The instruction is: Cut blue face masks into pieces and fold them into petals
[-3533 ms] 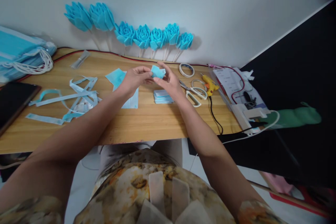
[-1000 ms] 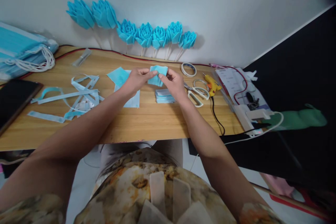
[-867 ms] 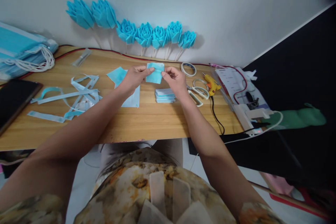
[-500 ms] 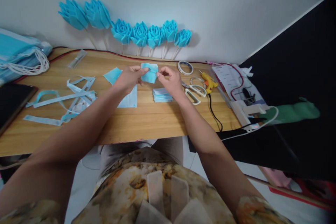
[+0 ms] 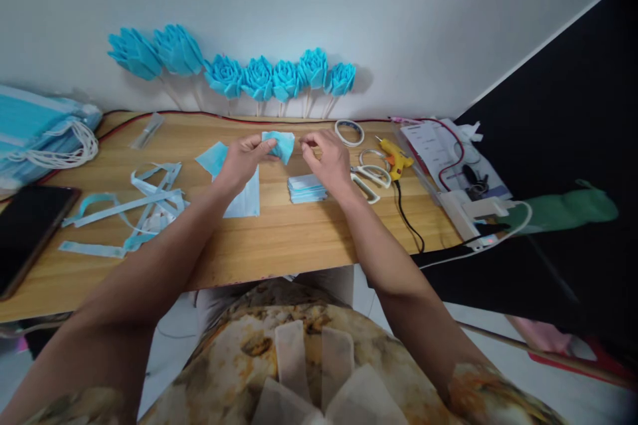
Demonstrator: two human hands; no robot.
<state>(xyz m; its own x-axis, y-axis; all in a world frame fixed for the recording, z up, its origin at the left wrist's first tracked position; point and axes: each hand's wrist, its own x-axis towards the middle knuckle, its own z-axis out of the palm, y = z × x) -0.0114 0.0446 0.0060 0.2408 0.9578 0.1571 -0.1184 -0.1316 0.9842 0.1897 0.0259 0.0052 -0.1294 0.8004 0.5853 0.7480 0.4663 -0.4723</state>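
A small light-blue piece of mask fabric [image 5: 282,145] is pinched between the thumb and fingers of my left hand [image 5: 246,158], above the table. Just right of it, my right hand [image 5: 329,155] has its fingers bent and its thumb a little apart, not touching the fabric; I see nothing in it. Below the hands lies a stack of folded blue-and-white fabric pieces [image 5: 306,189]. Flat fabric sheets [image 5: 245,200] lie under and beside my left hand, partly hidden by it. White-handled scissors [image 5: 373,176] rest to the right of my right hand.
Blue fabric flowers [image 5: 259,78] on sticks lean against the wall. Cut strips [image 5: 134,202], a phone [image 5: 34,229] and a pile of masks [image 5: 40,136] are on the left. A tape roll [image 5: 349,133], a yellow glue gun [image 5: 396,158] and a power strip [image 5: 466,219] are on the right.
My right hand has let go of the fabric's right edge and moved slightly right. The piece stays in my left hand, now tilted. The whole view has shifted a little.
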